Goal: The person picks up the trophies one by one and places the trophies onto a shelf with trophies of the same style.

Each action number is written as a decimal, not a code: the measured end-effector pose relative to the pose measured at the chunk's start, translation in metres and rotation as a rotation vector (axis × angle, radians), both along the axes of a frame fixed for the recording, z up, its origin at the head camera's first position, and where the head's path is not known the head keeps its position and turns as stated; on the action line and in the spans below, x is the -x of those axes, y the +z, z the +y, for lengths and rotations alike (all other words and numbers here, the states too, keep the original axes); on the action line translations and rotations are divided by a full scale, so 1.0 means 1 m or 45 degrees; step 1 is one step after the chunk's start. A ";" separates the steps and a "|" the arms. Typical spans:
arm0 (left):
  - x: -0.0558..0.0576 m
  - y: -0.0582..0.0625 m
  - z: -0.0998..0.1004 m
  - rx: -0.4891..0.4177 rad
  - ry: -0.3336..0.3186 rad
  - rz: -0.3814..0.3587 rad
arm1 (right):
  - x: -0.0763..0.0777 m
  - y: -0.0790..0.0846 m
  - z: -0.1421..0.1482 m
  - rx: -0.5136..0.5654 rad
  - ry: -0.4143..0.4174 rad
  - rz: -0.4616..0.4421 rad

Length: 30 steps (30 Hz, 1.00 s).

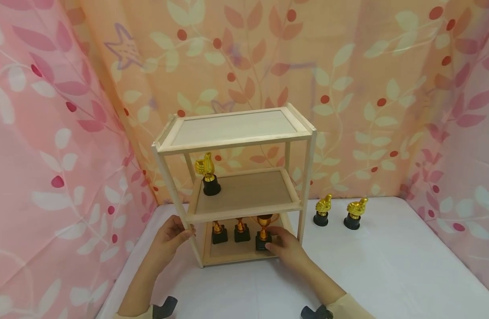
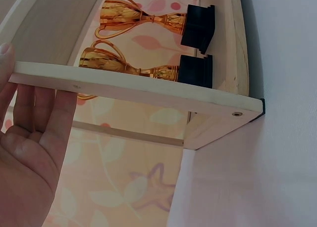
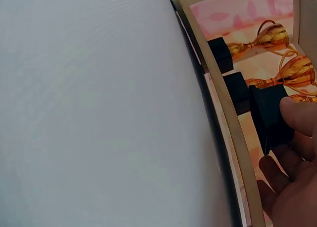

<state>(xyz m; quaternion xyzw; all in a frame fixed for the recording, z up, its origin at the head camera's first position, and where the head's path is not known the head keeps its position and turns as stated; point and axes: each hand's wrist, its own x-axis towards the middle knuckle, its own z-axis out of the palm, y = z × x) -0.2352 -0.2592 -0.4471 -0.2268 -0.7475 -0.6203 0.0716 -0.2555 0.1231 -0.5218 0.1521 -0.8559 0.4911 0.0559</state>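
A light wooden three-tier shelf (image 1: 248,192) stands on the white table. My left hand (image 1: 168,241) holds its front left post (image 2: 143,89), thumb on one side and fingers on the other. In my right hand (image 1: 289,251) is a gold cup trophy (image 1: 263,241), pinched at its black base (image 3: 270,113) over the right part of the bottom shelf. The frames do not tell whether that base touches the board. Two more cup trophies, a left one (image 1: 219,235) and a middle one (image 1: 242,232), stand beside it, their tops hidden by the middle shelf.
On the middle shelf, at the left, stands a gold thumbs-up trophy (image 1: 211,184). Two similar thumbs-up trophies, one nearer the shelf (image 1: 321,218) and one farther right (image 1: 353,220), stand on the table (image 1: 388,274). Patterned curtains (image 1: 348,88) surround the table at back and sides.
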 end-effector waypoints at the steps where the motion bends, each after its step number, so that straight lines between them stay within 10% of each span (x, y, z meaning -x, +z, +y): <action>1: 0.000 0.000 0.000 0.001 -0.002 -0.001 | -0.001 -0.001 0.000 -0.004 -0.011 0.004; 30: -0.001 0.001 0.002 0.037 0.062 -0.061 | 0.019 -0.001 -0.012 0.065 -0.133 -0.056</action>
